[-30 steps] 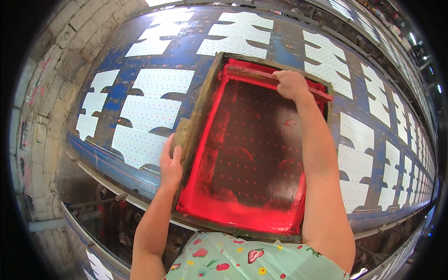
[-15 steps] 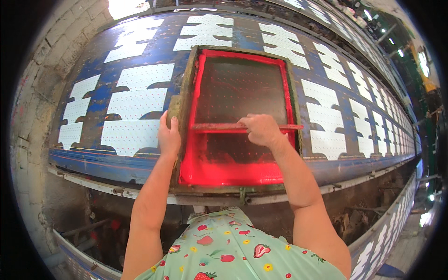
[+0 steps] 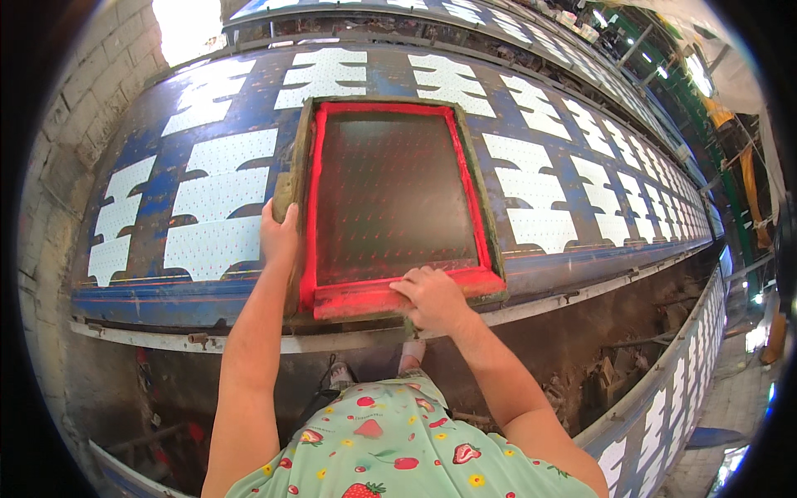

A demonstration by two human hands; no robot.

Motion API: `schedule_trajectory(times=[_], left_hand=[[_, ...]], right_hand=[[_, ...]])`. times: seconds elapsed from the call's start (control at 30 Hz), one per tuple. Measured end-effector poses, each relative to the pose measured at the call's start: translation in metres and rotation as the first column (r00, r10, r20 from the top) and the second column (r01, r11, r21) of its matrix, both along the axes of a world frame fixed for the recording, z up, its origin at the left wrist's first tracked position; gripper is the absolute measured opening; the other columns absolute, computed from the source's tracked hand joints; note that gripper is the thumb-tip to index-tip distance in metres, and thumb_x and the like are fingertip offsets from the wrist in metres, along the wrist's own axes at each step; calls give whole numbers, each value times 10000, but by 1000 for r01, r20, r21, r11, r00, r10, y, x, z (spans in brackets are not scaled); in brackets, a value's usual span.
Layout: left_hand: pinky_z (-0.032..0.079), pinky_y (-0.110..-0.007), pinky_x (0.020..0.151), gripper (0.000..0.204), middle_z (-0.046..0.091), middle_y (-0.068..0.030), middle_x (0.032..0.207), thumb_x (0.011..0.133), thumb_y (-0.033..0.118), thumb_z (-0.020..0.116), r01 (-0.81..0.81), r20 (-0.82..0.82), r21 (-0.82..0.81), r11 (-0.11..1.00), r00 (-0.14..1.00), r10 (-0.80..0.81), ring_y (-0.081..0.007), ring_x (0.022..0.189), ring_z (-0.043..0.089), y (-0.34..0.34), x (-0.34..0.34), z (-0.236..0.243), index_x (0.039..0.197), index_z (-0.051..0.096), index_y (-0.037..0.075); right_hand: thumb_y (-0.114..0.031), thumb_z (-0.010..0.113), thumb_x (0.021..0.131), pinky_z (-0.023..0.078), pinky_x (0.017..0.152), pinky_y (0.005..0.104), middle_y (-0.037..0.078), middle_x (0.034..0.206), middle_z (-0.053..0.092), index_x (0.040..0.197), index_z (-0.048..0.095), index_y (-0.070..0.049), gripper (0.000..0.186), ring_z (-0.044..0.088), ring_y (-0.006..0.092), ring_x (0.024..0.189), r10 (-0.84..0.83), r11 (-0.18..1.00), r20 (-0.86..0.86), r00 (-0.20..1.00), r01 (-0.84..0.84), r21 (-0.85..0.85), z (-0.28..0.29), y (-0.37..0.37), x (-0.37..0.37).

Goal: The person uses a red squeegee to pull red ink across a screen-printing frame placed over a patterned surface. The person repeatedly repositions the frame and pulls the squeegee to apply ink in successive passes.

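Note:
In front of me lies a screen-printing frame (image 3: pixel 300 199) with a dark mesh and red ink along its inner borders. My right hand (image 3: pixel 436 300) is closed on a red-smeared squeegee (image 3: pixel 357 301), which rests across the near end of the mesh. Part of the squeegee is hidden under the fingers. At the frame's left rail, my left hand (image 3: pixel 279 236) grips the edge with thumb and fingers apart around it. White cut fabric pieces (image 3: pixel 217 199) with small printed dots lie on the blue table to both sides of the frame and beyond it.
The long blue printing table (image 3: pixel 158 303) stretches off to the right, with more white pieces in rows. A pale metal rail (image 3: pixel 249 342) runs along its near edge. A block wall (image 3: pixel 62 174) stands at left. Another table with white pieces (image 3: pixel 656 423) is at lower right.
My right hand has drawn the squeegee from mid-mesh to the near end of the frame. My left hand stays at the left rail. The whole view has shifted slightly.

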State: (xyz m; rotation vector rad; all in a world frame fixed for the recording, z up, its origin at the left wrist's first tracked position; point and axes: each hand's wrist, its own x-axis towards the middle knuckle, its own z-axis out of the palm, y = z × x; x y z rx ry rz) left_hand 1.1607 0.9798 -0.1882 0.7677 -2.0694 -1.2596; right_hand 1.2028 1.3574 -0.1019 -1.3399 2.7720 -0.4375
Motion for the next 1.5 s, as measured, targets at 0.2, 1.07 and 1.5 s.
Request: schedule_trajectory(times=[0.2, 1.07, 1.5], left_hand=[[593, -465, 1039, 625, 815, -231, 1274, 969, 355, 897, -13, 24, -132, 991, 1000, 16, -383, 1160, 788, -8, -5, -8, 1439, 707, -11], [585, -355, 864, 346, 843, -87, 1044, 991, 217, 896, -72, 130, 45, 996, 989, 66, -163, 908, 746, -2, -6, 0, 1207, 811, -40], [582, -348, 883, 322, 826, -86, 1104, 993, 154, 883, -76, 134, 311, 947, 990, 35, -172, 949, 753, 3, -10, 30, 1239, 794, -33]], right_hand=[[-497, 823, 972, 555, 1055, 509, 123, 1310, 750, 1327, 799, -74, 553, 689, 357, 1217, 120, 970, 45, 992, -107, -218, -18, 35, -4], [-79, 788, 1007, 436, 1272, 425, 257, 1581, 630, 1457, 743, 8, 461, 587, 332, 1509, -469, 605, 633, 617, 746, -279, -35, 147, -139], [-104, 794, 1002, 461, 1249, 439, 245, 1530, 657, 1398, 792, -53, 399, 611, 356, 1469, -467, 608, 501, 729, 676, -416, 1, 157, -134]])
